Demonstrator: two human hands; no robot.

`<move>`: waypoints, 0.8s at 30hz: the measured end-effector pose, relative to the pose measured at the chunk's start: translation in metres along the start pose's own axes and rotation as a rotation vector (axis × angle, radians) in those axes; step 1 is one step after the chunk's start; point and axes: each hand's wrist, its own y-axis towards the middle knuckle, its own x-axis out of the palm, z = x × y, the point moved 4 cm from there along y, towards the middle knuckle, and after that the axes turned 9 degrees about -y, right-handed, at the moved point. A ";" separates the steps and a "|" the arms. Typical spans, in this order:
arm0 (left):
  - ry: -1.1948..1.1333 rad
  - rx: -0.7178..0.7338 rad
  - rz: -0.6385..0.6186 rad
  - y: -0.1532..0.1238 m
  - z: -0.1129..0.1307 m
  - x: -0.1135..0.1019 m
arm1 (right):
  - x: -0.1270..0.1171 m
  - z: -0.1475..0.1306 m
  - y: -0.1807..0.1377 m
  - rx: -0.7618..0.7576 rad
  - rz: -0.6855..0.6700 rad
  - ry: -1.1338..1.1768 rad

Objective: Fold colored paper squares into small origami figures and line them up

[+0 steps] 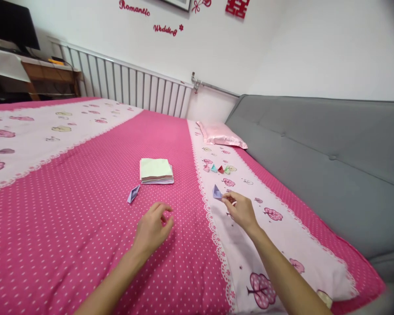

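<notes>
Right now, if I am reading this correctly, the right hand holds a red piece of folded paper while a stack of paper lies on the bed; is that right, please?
Not quite: the piece of folded paper in the right hand is light purple, not red, as the head view shows. The stack of paper does lie on the bed.

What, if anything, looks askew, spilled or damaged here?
Only mildly odd: the stack is uneven, its lower sheets jutting out at the right, and one paper boat lies near it, apart from the four folded papers in a row. No spill or damage shows.
</notes>
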 end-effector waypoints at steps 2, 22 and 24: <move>-0.009 0.002 0.009 0.020 0.004 0.009 | 0.006 0.012 0.015 0.055 0.010 -0.062; -0.056 0.050 -0.003 0.131 -0.066 0.114 | 0.040 0.154 0.124 0.418 -0.035 -0.426; -0.082 0.038 -0.002 0.130 -0.072 0.114 | 0.046 0.166 0.132 0.450 -0.047 -0.453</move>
